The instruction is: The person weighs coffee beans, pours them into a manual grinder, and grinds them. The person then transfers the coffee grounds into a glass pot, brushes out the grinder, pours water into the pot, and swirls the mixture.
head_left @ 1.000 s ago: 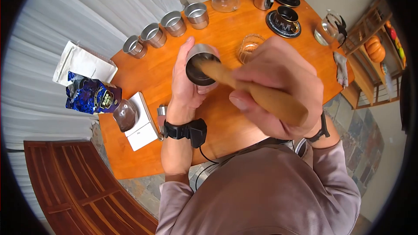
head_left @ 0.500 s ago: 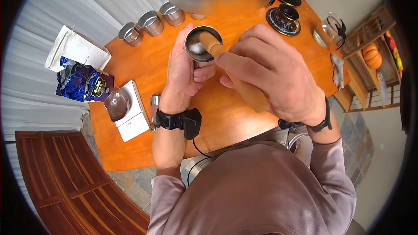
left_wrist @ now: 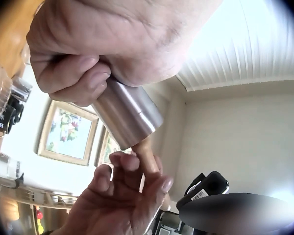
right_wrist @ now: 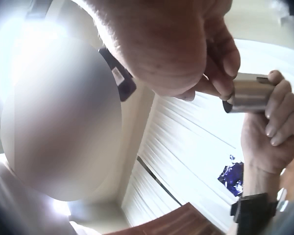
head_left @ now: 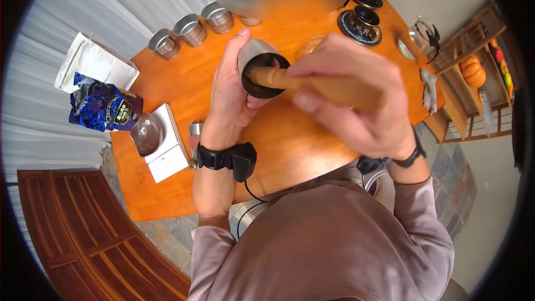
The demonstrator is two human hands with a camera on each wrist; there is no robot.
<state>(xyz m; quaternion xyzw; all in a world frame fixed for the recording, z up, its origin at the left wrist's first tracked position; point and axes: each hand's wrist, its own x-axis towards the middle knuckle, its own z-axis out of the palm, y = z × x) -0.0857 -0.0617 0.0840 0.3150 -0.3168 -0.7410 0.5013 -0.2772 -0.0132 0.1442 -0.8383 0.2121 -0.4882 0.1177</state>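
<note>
My left hand (head_left: 227, 86) grips a brushed steel cylinder (head_left: 253, 51), its dark open mouth tilted toward me and to the right. In my right hand (head_left: 356, 97), fingers and thumb pinch a thick wooden-handled brush (head_left: 334, 86). The brush's narrow end reaches inside the mouth, where its tip is mostly hidden. From the left wrist view, fingers curl around the steel cylinder (left_wrist: 130, 112), and the wooden handle (left_wrist: 147, 156) sticks out of its mouth. The right wrist view shows the cylinder (right_wrist: 250, 95) side-on, with the right fingers close at its rim.
Steel cups (head_left: 189, 29) line the table's far left. A blue foil bag (head_left: 100, 103), a white pouch (head_left: 92, 64) and a white scale (head_left: 167, 153) with a dark translucent dish (head_left: 147, 134) stand left. Black cups on saucers (head_left: 359, 25) and a glass pot (head_left: 415, 39) stand at right.
The cylinder first tips up toward the head camera, then tilts back to the right. The brush shifts with the right hand and stays at the mouth. Both hands keep their hold.
</note>
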